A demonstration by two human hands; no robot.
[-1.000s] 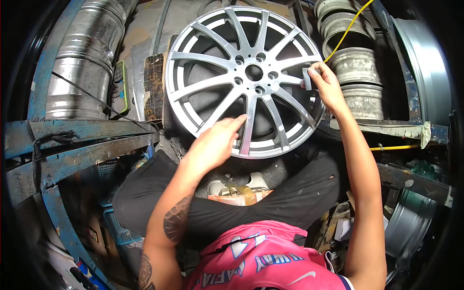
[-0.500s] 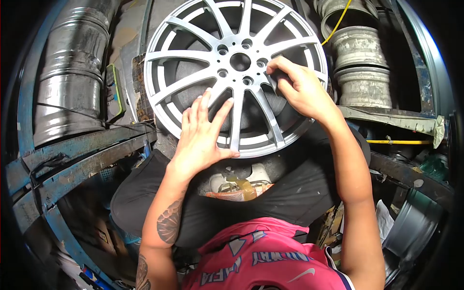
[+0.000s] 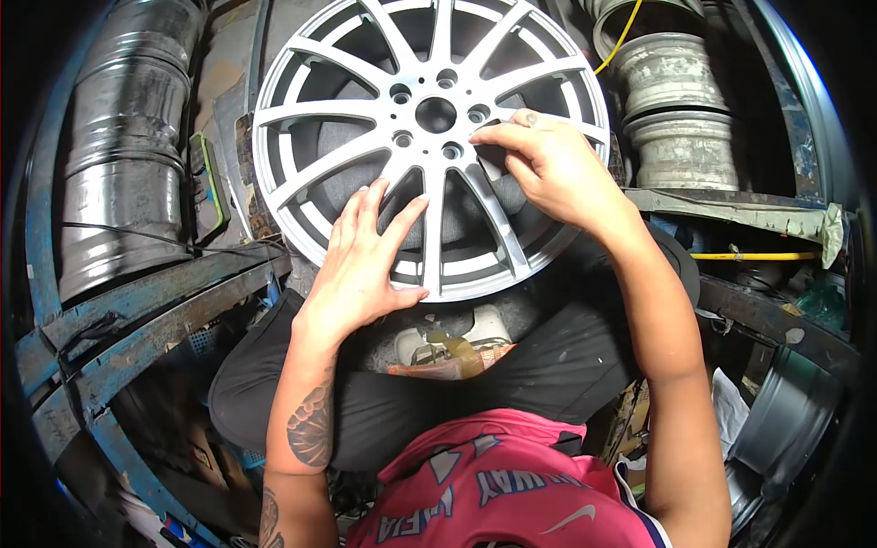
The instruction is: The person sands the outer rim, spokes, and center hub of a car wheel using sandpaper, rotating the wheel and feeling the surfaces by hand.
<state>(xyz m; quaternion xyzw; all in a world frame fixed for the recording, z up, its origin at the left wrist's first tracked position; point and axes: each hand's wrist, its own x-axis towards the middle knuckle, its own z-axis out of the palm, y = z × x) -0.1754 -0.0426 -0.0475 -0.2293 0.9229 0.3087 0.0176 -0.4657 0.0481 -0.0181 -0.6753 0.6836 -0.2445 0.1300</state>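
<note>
A shiny silver, five-bolt-hole, many-spoked metal wheel [image 3: 427, 139] is touched by the splayed left hand [image 3: 354, 265] and by the right hand [image 3: 562, 171], whose grip cannot be told.

A rounded dark-grey support [image 3: 352, 142] shows between the spokes of the silver wheel rim [image 3: 437, 140] that lies over it. Worn blue metal bars [image 3: 151, 288] frame the left side, and a pale strip [image 3: 731, 212] lies along the right-hand bar. On the grey-brown surface [image 3: 230, 64] beyond, a green-edged object [image 3: 206, 183] sits near a row of shiny rims [image 3: 126, 173], whose footing is hidden.
</note>
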